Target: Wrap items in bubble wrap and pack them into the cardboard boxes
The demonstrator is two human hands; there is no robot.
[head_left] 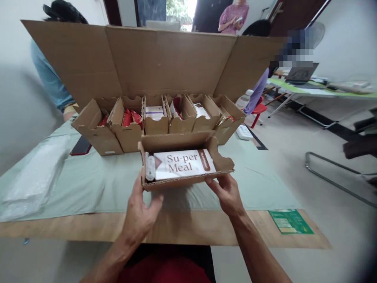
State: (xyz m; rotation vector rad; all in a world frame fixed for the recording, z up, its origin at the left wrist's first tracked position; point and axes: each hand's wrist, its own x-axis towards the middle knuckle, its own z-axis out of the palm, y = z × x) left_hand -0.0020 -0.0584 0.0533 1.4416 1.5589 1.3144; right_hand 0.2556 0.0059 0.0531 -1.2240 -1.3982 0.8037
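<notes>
Between my two hands a small open cardboard bin (179,182) is held up above the table, its opening tilted toward me. Inside it lies a white box (185,164) printed "Su-per Meal", with a small silvery-white item (150,168) at its left end. My left hand (143,214) grips the bin's lower left corner, thumb in front. My right hand (225,192) holds its lower right side, with fingers partly hidden underneath. Just behind stands a row of similar cardboard bins (126,135), holding red packets (127,117) and white boxes (154,113).
A tall cardboard panel (171,63) rises behind the bins. Bubble wrap (35,173) and a dark flat object (80,146) lie on the left of the cloth. A green card (291,221) sits at the front right. People are beyond the panel; a red stool (259,110) stands right.
</notes>
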